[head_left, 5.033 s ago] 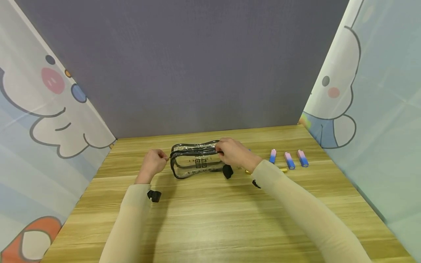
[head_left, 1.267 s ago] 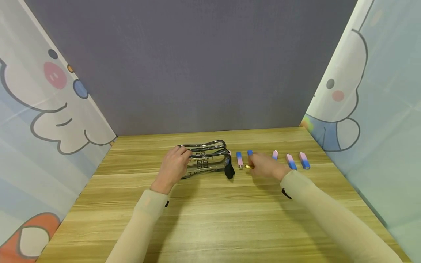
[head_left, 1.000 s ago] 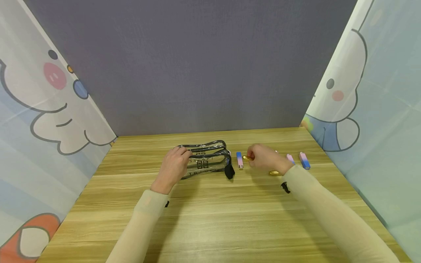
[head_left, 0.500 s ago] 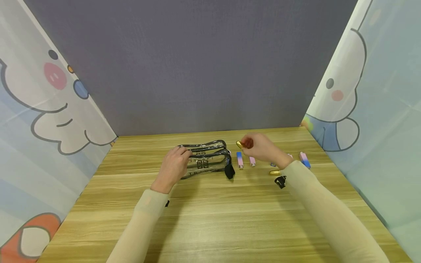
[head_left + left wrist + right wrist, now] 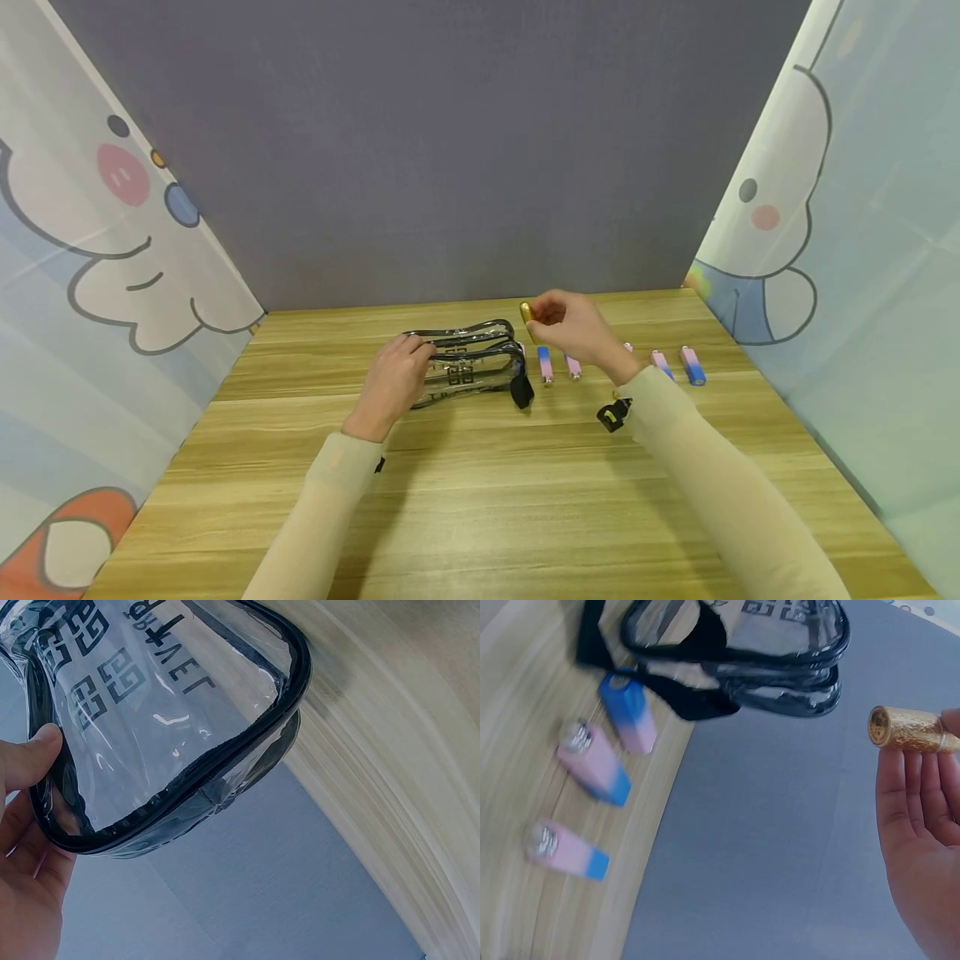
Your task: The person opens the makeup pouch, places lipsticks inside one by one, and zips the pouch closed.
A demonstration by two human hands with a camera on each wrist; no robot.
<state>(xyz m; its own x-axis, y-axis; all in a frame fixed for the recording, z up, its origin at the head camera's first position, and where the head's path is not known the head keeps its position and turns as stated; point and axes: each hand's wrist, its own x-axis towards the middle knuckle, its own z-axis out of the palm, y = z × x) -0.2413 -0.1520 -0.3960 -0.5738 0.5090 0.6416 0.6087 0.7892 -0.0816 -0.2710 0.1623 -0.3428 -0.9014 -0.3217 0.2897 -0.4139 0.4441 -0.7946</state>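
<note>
A clear travel pouch (image 5: 480, 375) with black piping and black lettering stands on the table, its top parted. My left hand (image 5: 393, 379) holds its left top edge; the left wrist view has the thumb pinching the black trim (image 5: 66, 780). To the right of the pouch and above the table, my right hand (image 5: 577, 329) grips a gold cylindrical tube, like a lipstick (image 5: 527, 313), between thumb and fingers. The right wrist view shows the tube's textured side and round end. A black strap tab (image 5: 522, 390) hangs from the pouch's right end.
Several small pink-and-blue sticks with silver tips, such as this one (image 5: 545, 367), lie in a row right of the pouch. Another gold piece (image 5: 617, 393) is mostly hidden behind my right wrist. A grey panel (image 5: 465, 167) stands behind the wooden table (image 5: 480, 500).
My right hand has left the pouch, picked up the gold lipstick-like tube, then raised it up and leftward. My left hand has shifted from the pouch's left corner onto its top edge.
</note>
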